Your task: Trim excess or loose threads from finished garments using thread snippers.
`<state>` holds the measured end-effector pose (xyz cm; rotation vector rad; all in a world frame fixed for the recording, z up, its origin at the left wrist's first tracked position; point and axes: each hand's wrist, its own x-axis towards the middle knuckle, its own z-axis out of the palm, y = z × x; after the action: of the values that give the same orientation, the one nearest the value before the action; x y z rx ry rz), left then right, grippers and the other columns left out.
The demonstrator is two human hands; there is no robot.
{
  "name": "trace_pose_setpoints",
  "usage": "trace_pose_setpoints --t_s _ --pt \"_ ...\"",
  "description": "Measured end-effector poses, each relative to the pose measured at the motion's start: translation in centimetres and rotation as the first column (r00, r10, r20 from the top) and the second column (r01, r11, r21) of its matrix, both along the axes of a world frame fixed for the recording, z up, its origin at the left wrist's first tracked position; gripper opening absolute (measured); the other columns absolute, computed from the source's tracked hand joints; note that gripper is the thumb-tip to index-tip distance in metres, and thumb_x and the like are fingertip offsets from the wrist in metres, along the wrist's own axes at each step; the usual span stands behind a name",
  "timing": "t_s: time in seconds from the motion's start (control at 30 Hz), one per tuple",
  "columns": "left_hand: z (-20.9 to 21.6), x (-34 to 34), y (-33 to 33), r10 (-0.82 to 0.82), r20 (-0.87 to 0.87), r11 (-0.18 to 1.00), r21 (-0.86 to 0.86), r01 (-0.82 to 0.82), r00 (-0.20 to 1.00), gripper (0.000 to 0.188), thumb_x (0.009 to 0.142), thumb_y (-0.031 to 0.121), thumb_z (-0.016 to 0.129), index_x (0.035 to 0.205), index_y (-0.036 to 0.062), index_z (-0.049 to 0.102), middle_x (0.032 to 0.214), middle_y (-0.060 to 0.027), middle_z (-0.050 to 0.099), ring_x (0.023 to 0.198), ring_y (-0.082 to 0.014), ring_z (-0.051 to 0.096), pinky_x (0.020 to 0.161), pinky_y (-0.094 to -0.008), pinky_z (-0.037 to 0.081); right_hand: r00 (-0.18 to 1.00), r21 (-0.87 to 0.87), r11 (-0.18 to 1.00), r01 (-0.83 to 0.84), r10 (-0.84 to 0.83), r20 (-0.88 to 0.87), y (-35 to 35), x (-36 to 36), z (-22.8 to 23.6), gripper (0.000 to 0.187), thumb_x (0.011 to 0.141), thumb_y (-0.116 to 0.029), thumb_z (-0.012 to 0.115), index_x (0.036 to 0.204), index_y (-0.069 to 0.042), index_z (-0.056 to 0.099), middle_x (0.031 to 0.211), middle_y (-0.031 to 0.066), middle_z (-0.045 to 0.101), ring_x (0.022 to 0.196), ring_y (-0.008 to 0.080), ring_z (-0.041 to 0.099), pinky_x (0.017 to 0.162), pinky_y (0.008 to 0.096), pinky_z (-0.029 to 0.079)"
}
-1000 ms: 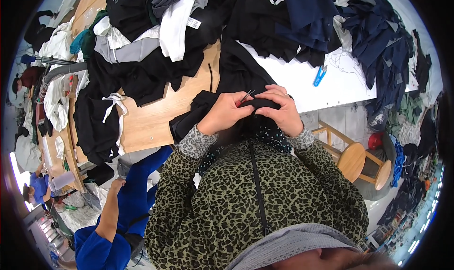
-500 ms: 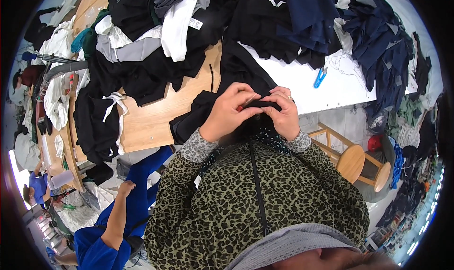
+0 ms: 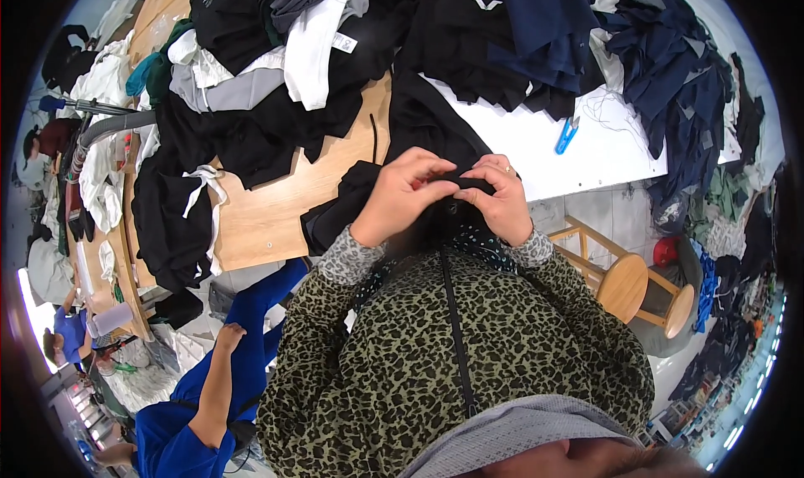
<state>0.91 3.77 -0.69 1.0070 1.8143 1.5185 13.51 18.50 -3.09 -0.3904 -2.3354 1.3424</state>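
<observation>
black cloth [image 3: 477, 184] sits pinched between the right hand's fingers [image 3: 494, 175].

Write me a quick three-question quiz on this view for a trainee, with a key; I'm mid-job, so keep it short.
1. True or false: the blue snips lie on the white tabletop, to the right of both hands.
2. Fill in the colour: the nearest co-worker's sleeve is ____.
3. What does the person's right hand pinch? A: white cloth. B: black cloth. C: the snips.

Key: 1 true; 2 blue; 3 B.
</observation>
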Motion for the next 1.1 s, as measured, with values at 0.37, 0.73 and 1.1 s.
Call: trace_pose_setpoints --t_s 0.37,0.73,1.1 --pt "-1.2 -1.0 0.3 0.232 0.502 0.972 -0.151 -0.18 0.833 0.022 0.092 0.022 0.058 0.096 0.0006 0.057 0.07 0.0027 0.051 0.053 -0.0038 0.043 0.047 -0.0194 0.035 0.999 -0.143 0.989 0.037 -0.035 0.017 0.1 0.2 -0.3 0.025 0.064 -0.012 0.079 0.083 -0.002 0.067 0.084 0.0067 0.058 0.09 0.0213 0.053 0.079 0.03 0.042" --pt "1.0 1.4 -1.0 0.013 -0.155 0.97 -0.237 -0.05 0.988 0.031 0.083 0.017 0.066 0.104 0.004 0.047 0.072 -0.0101 0.06 0.064 -0.0239 0.061 0.058 -0.0327 0.046 0.996 -0.103 0.991 0.091 -0.09 0.009 0.0 -0.4 0.1 0.023 0.062 -0.008 0.078 0.082 -0.002 0.067 0.079 0.0064 0.06 0.09 0.0218 0.052 0.078 0.0304 0.04" --pt "0.6 1.7 0.6 0.067 -0.446 0.997 -0.009 -0.079 0.893 0.016 0.075 0.009 0.07 0.085 0.0031 0.058 0.082 -0.0055 0.055 0.063 -0.0229 0.06 0.054 -0.0305 0.049 0.998 0.049 0.998 0.046 -0.043 -0.048 -0.4 -0.3 -0.2 0.024 0.059 -0.005 0.078 0.08 -0.004 0.067 0.079 0.0053 0.06 0.091 0.0235 0.052 0.079 0.0336 0.041"
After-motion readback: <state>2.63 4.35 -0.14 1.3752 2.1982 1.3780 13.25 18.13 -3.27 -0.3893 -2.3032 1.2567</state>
